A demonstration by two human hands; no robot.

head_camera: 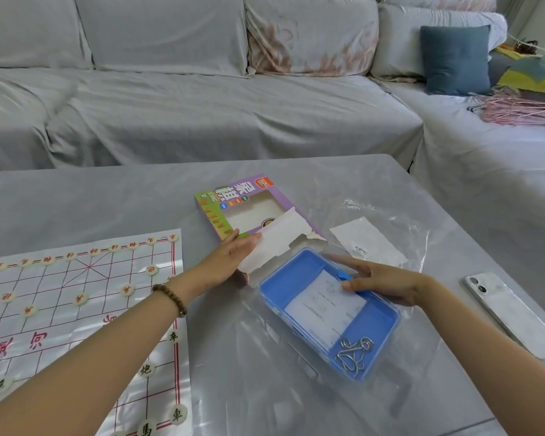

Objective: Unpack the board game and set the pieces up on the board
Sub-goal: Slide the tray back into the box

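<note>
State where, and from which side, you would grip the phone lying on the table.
Pinch the phone across its two long edges, coming down from above. It lies flat with the camera side up, so only its thin sides offer a hold.

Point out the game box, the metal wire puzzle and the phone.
game box (pixel 249 192), head view, purple printed lid.
metal wire puzzle (pixel 355 352), head view, its looped wires.
phone (pixel 510 313), head view, middle of its back.

Single head-worn wide-angle view from above my forearms, facing forward and down across the bench (pixel 107 196). Close in: my left hand (pixel 230 253), right hand (pixel 381 283) and the blue tray (pixel 277 291) fill the lower middle. Far: the sofa (pixel 202 105) spans the top.
</note>
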